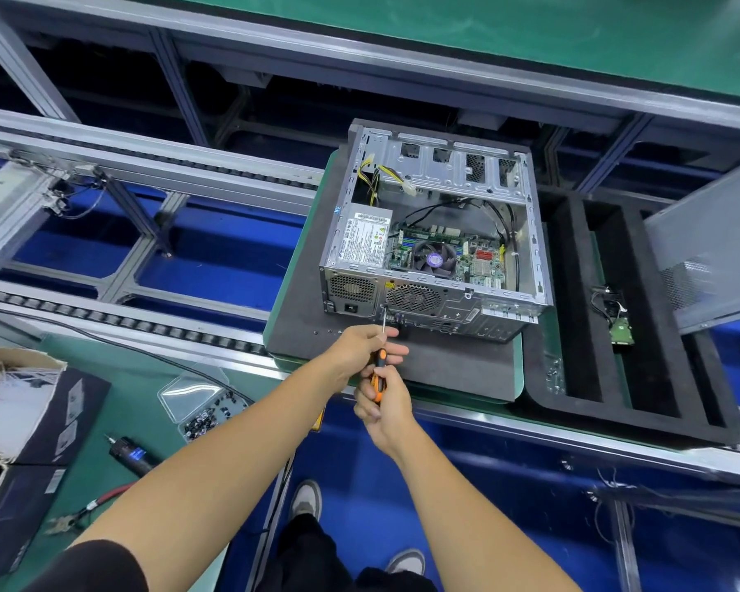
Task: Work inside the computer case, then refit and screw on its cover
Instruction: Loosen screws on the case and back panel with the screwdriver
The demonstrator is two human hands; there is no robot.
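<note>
The computer case (436, 232) lies open on a dark mat (445, 365), its cover (710, 245) leaning well apart to the right. The right hand (383, 403) has its grip closed round the orange handle of a screwdriver (379, 369), whose tip meets the case's rear panel. The left hand (359, 348) pinches the shaft, steadying it. If the tip sits off-centre, it may slip and chew the screw head or scratch the panel; a loosened screw could roll off the mat.
</note>
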